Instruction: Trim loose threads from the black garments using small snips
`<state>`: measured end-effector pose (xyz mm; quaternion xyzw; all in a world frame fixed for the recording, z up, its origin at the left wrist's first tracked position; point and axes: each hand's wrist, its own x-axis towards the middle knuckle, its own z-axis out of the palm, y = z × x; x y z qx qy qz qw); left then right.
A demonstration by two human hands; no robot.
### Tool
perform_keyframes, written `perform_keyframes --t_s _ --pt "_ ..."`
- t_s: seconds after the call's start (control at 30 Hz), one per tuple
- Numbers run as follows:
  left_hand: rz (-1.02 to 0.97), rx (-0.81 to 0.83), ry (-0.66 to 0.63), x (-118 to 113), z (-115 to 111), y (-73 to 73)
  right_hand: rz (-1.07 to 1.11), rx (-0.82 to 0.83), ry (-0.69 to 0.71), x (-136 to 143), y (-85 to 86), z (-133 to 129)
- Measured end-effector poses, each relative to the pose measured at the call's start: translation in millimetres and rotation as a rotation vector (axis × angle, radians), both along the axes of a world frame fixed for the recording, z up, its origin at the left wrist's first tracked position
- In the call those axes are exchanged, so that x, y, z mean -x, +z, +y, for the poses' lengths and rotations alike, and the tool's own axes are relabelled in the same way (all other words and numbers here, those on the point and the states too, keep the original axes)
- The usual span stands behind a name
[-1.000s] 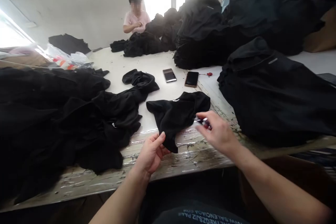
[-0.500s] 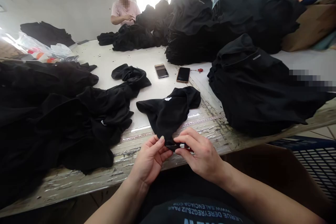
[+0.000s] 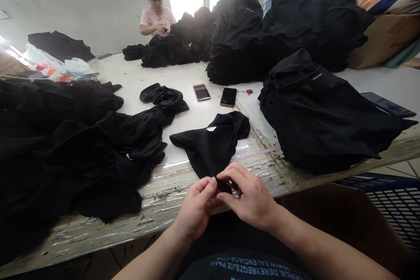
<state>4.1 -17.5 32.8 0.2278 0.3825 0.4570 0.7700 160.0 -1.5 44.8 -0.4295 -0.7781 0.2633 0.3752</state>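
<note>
I'm working a black cloth garment (image 3: pixel 213 142), left fingers (image 3: pixel 211 185) pinching its near end, right fingers (image 3: pixel 242 175) grasping a dark tool (image 3: pixel 235 187), seemingly needing steadiness.

Garment (image 3: pixel 213 151), centre: matt cloth, softly creased. Worktop (image 3: pixel 126 74): smooth top, front edge rough-looking under glossy clear plastic. Dark phone (image 3: pixel 228 97), mid-frame: glossy screen. Bag (image 3: pixel 39 54), upper left: thin crinkled shiny plastic. Carton (image 3: pixel 387 39), upper right: matt cardboard.

Garment (image 3: pixel 210 151) on table (image 3: pixel 121 72), phones (image 3: pixel 229 97) behind it, cloth heap (image 3: pixel 82 157) at left, garment pile (image 3: pixel 328 127) at right
</note>
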Motion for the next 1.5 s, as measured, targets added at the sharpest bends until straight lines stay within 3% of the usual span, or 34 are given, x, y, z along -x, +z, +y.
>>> perform_keyframes --t_s 0.13,0.33,0.43,0.5,0.63,0.73,0.9,1.3,1.5 --pt "-0.034 0.055 0.030 -1 21 -12.7 0.018 -0.003 0.033 -5 -5.9 -2" --pt "-0.073 0.167 0.299 20 64 -23.2 -0.089 0.194 0.232 -31 -3.5 -15" --pt "0.009 0.109 0.340 24 55 -19.5 -0.283 0.356 0.305 -43 0.7 -18" --pt "0.064 0.053 0.311 22 41 -14.0 -0.316 0.368 0.253 -45 4.8 -15" --pt "0.118 0.026 0.249 16 19 -1.7 -0.202 0.169 0.057 -35 14.7 -4" --pt "0.137 0.016 0.228 13 11 3.9 -0.169 0.022 0.031 -20 19.1 2" --pt "0.174 -0.019 0.201 12 7 6.7 -0.197 -0.039 0.046 -4 17.9 4" --pt "0.167 0.007 0.171 10 5 7.9 -0.123 -0.025 0.015 -6 10.8 5" --pt "0.196 -0.012 0.179 8 6 6.9 0.062 0.006 -0.111 -9 13.3 10"
